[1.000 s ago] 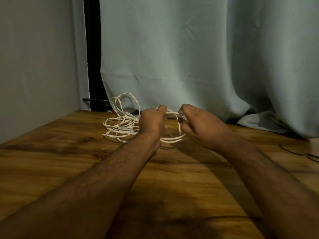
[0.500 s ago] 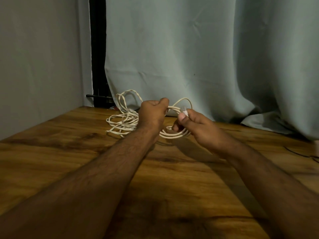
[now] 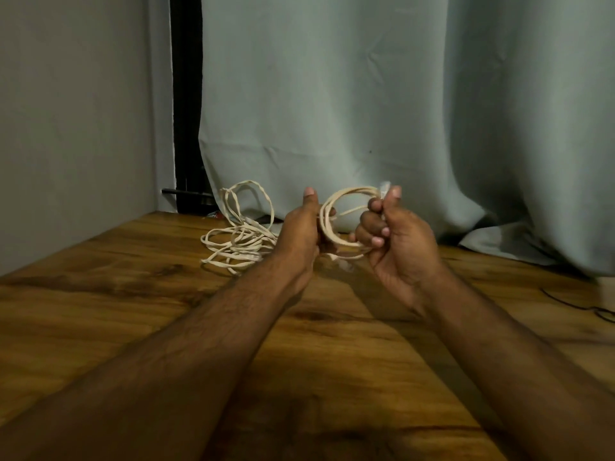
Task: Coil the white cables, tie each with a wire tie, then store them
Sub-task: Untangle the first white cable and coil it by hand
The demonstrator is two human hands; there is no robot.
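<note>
A small coil of white cable [image 3: 346,194] is held upright between both hands above the wooden table [image 3: 100,304]. My left hand [image 3: 301,229] grips the coil's left side, thumb pointing up. My right hand [image 3: 397,241] grips the right side, fingers curled round the strands, with the cable's clear plug end sticking up by the thumb. A loose tangle of white cable [image 3: 238,237] lies on the table left of my left hand, one loop standing up against the curtain. No wire tie is visible.
A pale grey curtain [image 3: 366,111] hangs behind the table and drapes onto its far right. A plain wall [image 3: 73,128] closes the left side. A thin dark wire [image 3: 579,306] lies at the table's right edge.
Both hands have lifted the coil off the table. My right hand turned palm up and moved right with the plug end, so the coil stands upright.
</note>
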